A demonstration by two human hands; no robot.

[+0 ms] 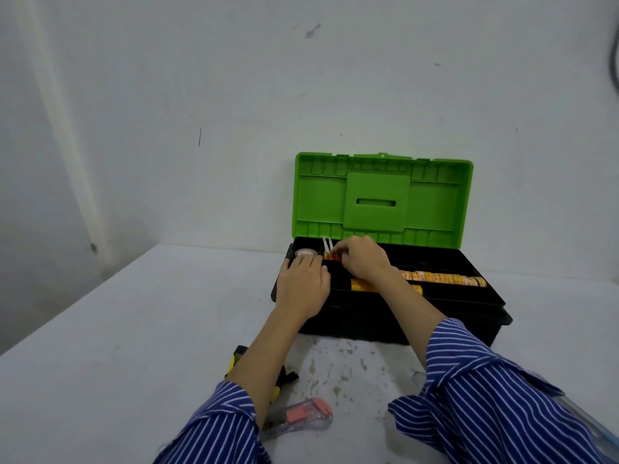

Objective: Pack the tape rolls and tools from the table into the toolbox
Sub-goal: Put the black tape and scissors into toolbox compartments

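Right hand [363, 261] is reaching into the far-left part of the toolbox [435, 316] tray, its fingers curled around a small orange-patterned tape roll [331, 256] and pinching it at the divider beside a pair of upright metal tweezers [326, 244]. Left hand [303, 283] is lying with straight fingers on the tray's left edge, touching a pale tape roll [305, 252] seated in the corner compartment; it is gripping nothing. Two rows of orange tape rolls [442, 279] are lying with their long axis running left to right across the tray. The green lid [382, 195] is standing open against the wall. Outstanding items are waiting on the table [117, 346] near the person: a pink utility knife [301, 418] and a yellow-and-black tool [278, 380], partly hidden under the left forearm. Both lie towards the body and nearer the left hand, so that hand appears better placed for the following pickup.
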